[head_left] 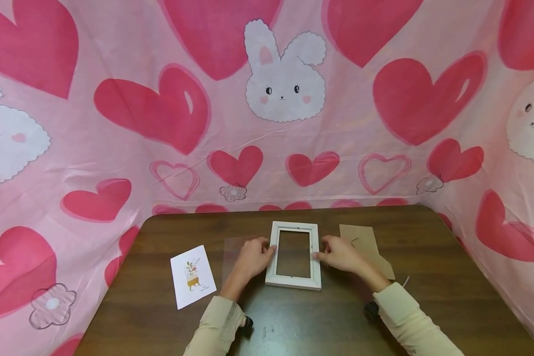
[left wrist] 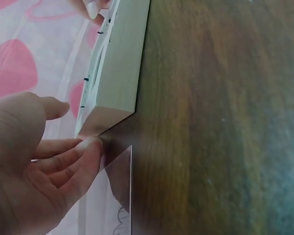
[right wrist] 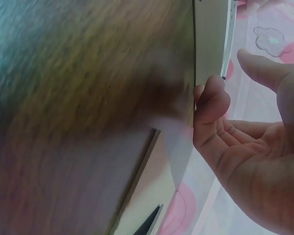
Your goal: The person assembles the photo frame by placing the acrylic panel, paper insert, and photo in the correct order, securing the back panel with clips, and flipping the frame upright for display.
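Sleeves (head_left: 215,325) are nearest, below the white frame (head_left: 292,281) on the table (head_left: 302,326). Beside it, left hand (head_left: 252,256) and right hand (head_left: 343,253), loosely bent, pinch nothing; careless leftward push may drag the clear sheet (head_left: 232,248).

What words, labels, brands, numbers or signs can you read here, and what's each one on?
Nothing can be read with certainty.
White card: small dark print near the drawing's lower right, too small to read.
White frame: no readable text.
Brown board: no readable text.
Pink backdrop: drawings, no readable text.
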`<state>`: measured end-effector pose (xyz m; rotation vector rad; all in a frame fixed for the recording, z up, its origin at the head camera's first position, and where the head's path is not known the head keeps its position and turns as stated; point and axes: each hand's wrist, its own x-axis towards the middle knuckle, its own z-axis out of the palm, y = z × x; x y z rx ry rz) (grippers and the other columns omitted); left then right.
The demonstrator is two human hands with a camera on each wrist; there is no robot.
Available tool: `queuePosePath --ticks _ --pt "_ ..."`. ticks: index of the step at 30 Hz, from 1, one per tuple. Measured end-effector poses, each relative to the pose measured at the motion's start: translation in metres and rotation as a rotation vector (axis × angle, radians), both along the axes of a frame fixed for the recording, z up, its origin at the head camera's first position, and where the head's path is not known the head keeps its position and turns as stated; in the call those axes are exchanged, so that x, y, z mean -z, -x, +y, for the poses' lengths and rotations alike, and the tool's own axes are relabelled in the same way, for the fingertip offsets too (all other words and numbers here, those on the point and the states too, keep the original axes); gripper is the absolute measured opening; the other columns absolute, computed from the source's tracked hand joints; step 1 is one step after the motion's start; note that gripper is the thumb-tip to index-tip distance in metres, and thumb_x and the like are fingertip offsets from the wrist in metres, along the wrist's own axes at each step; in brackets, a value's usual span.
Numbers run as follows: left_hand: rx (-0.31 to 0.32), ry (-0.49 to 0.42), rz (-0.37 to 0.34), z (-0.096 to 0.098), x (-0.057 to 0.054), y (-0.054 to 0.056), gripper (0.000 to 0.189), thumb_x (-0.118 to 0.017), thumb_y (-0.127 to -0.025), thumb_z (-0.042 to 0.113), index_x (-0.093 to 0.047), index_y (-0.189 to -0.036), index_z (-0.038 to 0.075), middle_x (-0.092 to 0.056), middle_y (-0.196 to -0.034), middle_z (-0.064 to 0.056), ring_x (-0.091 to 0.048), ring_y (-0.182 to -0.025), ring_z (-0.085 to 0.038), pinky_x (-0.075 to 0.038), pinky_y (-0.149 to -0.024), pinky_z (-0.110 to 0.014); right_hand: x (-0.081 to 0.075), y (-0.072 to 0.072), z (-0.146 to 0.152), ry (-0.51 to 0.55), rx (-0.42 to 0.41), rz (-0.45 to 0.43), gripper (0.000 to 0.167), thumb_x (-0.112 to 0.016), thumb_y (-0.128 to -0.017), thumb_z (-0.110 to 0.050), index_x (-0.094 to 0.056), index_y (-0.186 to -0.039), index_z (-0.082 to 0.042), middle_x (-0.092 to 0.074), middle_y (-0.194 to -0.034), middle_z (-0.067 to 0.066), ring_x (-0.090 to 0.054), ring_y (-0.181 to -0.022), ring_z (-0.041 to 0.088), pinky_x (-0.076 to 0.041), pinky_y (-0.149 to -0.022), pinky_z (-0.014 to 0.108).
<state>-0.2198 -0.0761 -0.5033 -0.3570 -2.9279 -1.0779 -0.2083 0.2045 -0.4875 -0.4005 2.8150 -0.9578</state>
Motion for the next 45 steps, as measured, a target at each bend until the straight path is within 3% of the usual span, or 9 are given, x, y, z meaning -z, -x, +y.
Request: queuePosePath --ticks 6,17,24,27,36,45 --pt "-0.036 0.017 -0.001 0.004 -0.001 0.003 0.04 -0.071 -0.099 0.041 -0.076 -0.115 0.005 -0.061 -0.07 0.003 -0.058 -0.07 -0.014 -0.049 -0.067 -0.033 0.003 0.001 -0.006 -0.004 0.025 0.008 0.051 -0.082 -0.09 -0.036 -0.066 -0.118 0.004 -0.057 -0.065 -0.001 -0.048 -0.056 0.011 -0.037 -0.05 0.027" --pt "-0.117 0.072 -0.017 0.012 0.003 0.003 0.046 -0.073 -0.095 0.046 -0.073 -0.12 0.007 -0.065 -0.074 0.002 -0.066 -0.077 -0.022 -0.053 -0.07 -0.041 0.007 -0.002 -0.02 -0.019 0.094 -0.039 0.066 -0.084 -0.089 -0.034 -0.057 -0.129 0.009 -0.064 -0.082 0.006 -0.056 -0.071 0.016 -0.046 -0.062 0.032" --pt "-0.162 0.089 -0.039 0.017 0.006 0.004 0.048 -0.079 -0.091 0.045 -0.07 -0.12 0.008 -0.077 -0.099 -0.013 -0.073 -0.091 -0.035 -0.056 -0.079 -0.05 0.008 -0.003 -0.027 -0.015 0.128 -0.018 0.057 -0.086 -0.086 -0.027 -0.058 -0.121 0.01 -0.068 -0.086 0.01 -0.063 -0.076 0.019 -0.053 -0.067 0.037" --pt "-0.165 0.109 -0.045 0.019 0.006 0.003 0.049 -0.08 -0.09 0.044 -0.07 -0.121 0.008 -0.077 -0.106 -0.015 -0.073 -0.092 -0.036 -0.056 -0.079 -0.05 0.009 -0.003 -0.028 -0.016 0.135 -0.006 0.054 -0.085 -0.086 -0.024 -0.058 -0.118 0.009 -0.068 -0.086 0.011 -0.064 -0.075 0.02 -0.053 -0.066 0.037" --pt "-0.152 0.131 -0.068 0.021 0.005 0.002 0.051 -0.081 -0.09 0.039 -0.068 -0.127 0.007 -0.077 -0.107 -0.014 -0.071 -0.087 -0.03 -0.058 -0.08 -0.048 0.008 -0.005 -0.029 -0.01 0.155 0.007 0.055 -0.085 -0.084 -0.019 -0.058 -0.121 0.011 -0.07 -0.088 0.013 -0.066 -0.077 0.022 -0.056 -0.067 0.038" --pt "-0.147 0.128 -0.058 0.019 0.007 0.001 0.046 -0.081 -0.09 0.037 -0.07 -0.122 0.006 -0.077 -0.102 -0.012 -0.07 -0.083 -0.027 -0.057 -0.075 -0.046 0.01 -0.004 -0.03 -0.019 0.152 -0.006 0.058 -0.084 -0.085 -0.018 -0.056 -0.126 0.012 -0.07 -0.091 0.013 -0.066 -0.078 0.021 -0.056 -0.067 0.038"
